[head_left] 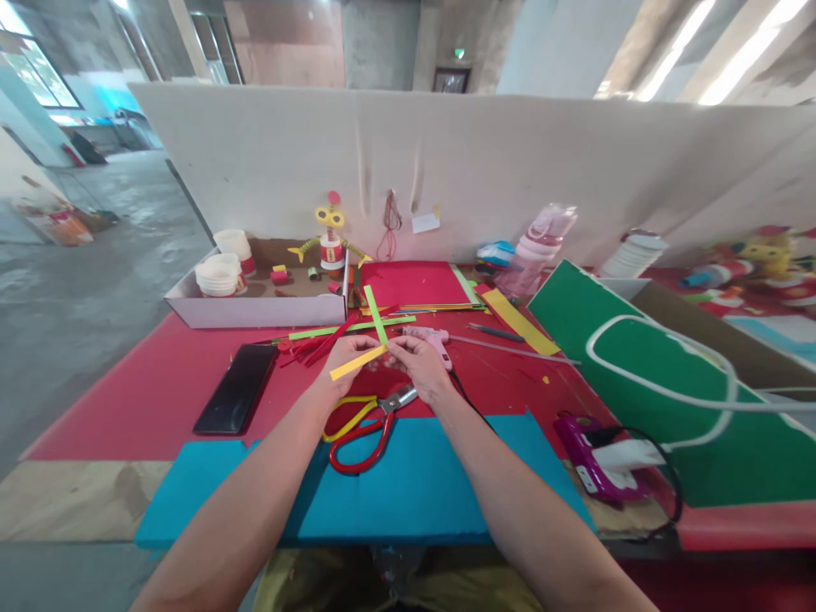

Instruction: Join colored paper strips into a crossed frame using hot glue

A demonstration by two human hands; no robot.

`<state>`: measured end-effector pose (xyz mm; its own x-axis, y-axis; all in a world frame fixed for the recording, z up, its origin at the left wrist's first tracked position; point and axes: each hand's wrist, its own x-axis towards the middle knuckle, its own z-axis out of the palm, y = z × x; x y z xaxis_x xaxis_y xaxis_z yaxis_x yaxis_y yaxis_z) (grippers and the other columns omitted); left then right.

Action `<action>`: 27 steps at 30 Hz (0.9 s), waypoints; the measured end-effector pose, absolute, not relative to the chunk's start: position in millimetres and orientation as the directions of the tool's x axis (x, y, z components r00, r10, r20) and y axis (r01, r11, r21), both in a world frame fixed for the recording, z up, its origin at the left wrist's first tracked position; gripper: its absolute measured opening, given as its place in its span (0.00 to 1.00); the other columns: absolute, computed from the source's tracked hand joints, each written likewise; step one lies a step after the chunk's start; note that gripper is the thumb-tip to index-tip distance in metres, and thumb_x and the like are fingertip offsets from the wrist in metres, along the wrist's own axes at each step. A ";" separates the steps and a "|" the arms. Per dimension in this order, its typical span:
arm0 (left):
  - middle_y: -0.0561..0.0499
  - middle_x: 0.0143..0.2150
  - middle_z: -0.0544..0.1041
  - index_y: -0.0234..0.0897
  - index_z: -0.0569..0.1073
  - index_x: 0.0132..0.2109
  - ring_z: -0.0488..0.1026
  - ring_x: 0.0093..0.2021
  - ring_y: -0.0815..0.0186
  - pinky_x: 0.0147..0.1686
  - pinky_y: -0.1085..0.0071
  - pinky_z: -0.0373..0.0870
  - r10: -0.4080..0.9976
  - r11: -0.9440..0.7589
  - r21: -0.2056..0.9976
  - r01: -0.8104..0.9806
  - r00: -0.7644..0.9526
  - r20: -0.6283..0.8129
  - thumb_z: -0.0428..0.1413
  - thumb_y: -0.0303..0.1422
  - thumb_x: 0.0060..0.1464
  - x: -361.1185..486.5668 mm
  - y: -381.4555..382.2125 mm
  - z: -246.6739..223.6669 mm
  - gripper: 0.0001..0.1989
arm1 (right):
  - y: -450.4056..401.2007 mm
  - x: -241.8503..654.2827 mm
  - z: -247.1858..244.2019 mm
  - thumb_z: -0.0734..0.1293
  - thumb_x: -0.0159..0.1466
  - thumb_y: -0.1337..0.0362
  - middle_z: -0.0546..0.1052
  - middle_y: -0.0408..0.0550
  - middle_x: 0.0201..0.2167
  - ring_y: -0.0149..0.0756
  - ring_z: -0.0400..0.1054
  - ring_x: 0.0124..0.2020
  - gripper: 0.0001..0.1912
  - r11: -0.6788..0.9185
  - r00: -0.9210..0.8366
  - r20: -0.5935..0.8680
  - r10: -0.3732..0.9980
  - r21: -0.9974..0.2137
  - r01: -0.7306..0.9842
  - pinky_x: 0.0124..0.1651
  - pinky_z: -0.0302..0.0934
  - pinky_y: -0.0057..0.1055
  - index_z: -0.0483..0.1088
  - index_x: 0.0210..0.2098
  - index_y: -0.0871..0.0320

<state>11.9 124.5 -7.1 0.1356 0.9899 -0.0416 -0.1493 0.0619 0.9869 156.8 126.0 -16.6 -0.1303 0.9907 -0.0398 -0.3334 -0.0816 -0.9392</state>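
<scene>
My left hand [349,353] and my right hand [417,361] meet over the middle of the table, fingertips pinched together. Between them are a yellow paper strip [357,364] and a green paper strip [375,313], joined or crossing at my fingertips in an L shape. The yellow one slants toward the lower left, the green one points up and away. Below my hands lie scissors [363,444] with one red and one yellow handle. Just behind my right hand is a pink glue gun [435,338]. Red paper strips [325,344] lie beyond my left hand.
At left lie a black phone [235,389] and a shallow box [255,310] with paper cups [220,274] and a cup figure [331,246]. Coloured paper sheets [411,283] are stacked behind. To the right are a purple power strip [599,463], a white cable [663,395] and a green board [637,357].
</scene>
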 end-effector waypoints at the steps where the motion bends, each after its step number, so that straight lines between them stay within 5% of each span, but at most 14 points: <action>1: 0.47 0.24 0.76 0.30 0.77 0.30 0.68 0.22 0.71 0.25 0.72 0.65 0.990 0.063 0.987 -0.145 0.136 -0.043 0.64 0.34 0.39 11.8 124.7 -7.6 0.11 | 126.4 157.1 -16.8 0.75 0.43 0.54 0.73 0.40 0.20 0.27 0.65 0.21 0.18 -0.073 -0.120 -0.036 0.992 -0.943 -0.324 0.32 0.66 0.28 0.73 0.28 0.59; 11: 0.48 0.30 0.76 0.32 0.76 0.37 0.69 0.26 0.70 0.29 0.72 0.67 0.983 -0.016 1.000 -0.019 0.184 0.019 0.65 0.36 0.40 15.4 117.6 -2.0 0.17 | 130.3 158.5 -17.4 0.73 0.46 0.52 0.71 0.40 0.18 0.30 0.66 0.22 0.17 0.040 0.028 0.033 0.999 -0.958 -0.284 0.33 0.67 0.31 0.71 0.27 0.58; 19: 0.51 0.23 0.73 0.32 0.75 0.30 0.65 0.23 0.71 0.24 0.74 0.63 0.994 -0.080 0.994 -0.078 0.071 0.086 0.63 0.38 0.43 13.3 125.3 -6.7 0.12 | 125.2 157.0 -14.6 0.74 0.46 0.53 0.74 0.41 0.23 0.29 0.67 0.23 0.18 0.017 -0.115 0.047 0.992 -0.969 -0.245 0.31 0.67 0.30 0.70 0.29 0.58; 27: 0.53 0.21 0.71 0.32 0.75 0.28 0.64 0.22 0.72 0.23 0.75 0.61 0.990 -0.109 0.993 -0.042 0.081 0.112 0.62 0.36 0.42 15.4 122.7 -3.6 0.10 | 128.3 158.7 -13.7 0.72 0.47 0.50 0.75 0.44 0.24 0.30 0.67 0.22 0.17 0.140 -0.053 0.145 0.988 -0.987 -0.081 0.30 0.66 0.30 0.72 0.21 0.59</action>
<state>15.4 122.7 -3.6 0.0815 0.9903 0.1121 -0.0419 -0.1090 0.9932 158.7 128.3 -13.7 -0.0529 0.9880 0.1450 -0.0810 0.1405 -0.9868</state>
